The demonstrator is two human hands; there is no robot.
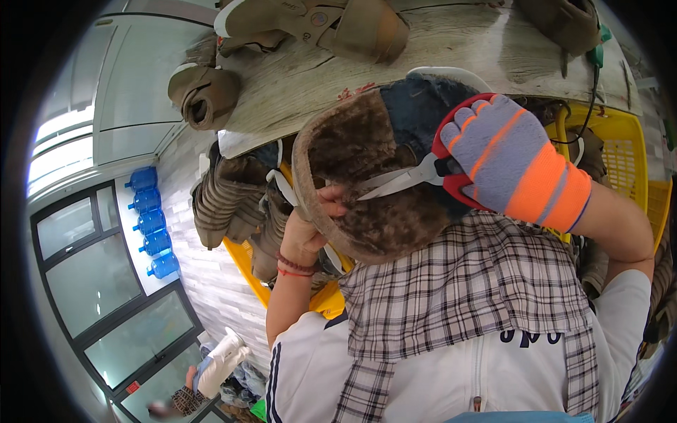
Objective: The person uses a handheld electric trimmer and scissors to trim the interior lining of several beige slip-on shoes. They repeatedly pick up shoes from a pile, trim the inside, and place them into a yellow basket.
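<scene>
Small script and a round badge (319,19) mark a tan shoe (363,32) on the surface (458,42) at 12 o'clock; dark lettering (529,338) shows inverted on the wearer's white jacket (430,384) at 4 o'clock, and a small red sign (132,387) sits on the dark-framed glass doors (106,275) toward 8 o'clock. A yellow basket (247,271) at 8 o'clock lies beneath stacked brown shoes (229,190); a second, perforated yellow crate (638,151) between 2 and 3 o'clock has a brown shoe (594,151) within its rim. The surface is pale, wood-grained and cracked, bearing further shoes between 10 and 11 o'clock (204,95) and between 1 and 2 o'clock (564,21). Five blue water bottles (150,222) form a column at 9 o'clock, beside a grey plank floor (204,282); another person (215,366) appears at 7 o'clock. Near the centre, above the plaid cloth (423,310), the fleece-lined shoe (352,141) is held by its rim in the bare left hand (310,225), fingers on the brown pile. The right hand (518,166), in a grey-and-orange glove, is closed round the red handles of the scissors (423,171), whose slightly parted blades point toward 8 o'clock over the lining; whether they touch it cannot be told
</scene>
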